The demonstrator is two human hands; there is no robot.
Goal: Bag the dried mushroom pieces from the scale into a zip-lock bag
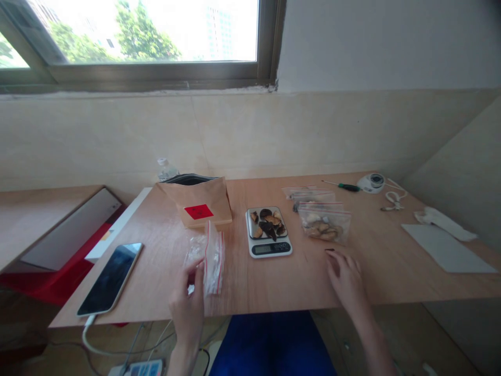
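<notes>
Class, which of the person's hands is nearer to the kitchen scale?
Right. The right hand rests on the table just right of the kitchen scale; the left hand is farther off to its left, touching empty plastic bags.

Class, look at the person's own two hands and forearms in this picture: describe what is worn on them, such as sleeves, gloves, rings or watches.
Both are bare. The left hand and right hand wear no gloves, and no ring, watch or bracelet shows. The forearms are uncovered down to the picture's lower edge, with no sleeve in view. Nails look short and unpainted, though the image is soft.
</notes>
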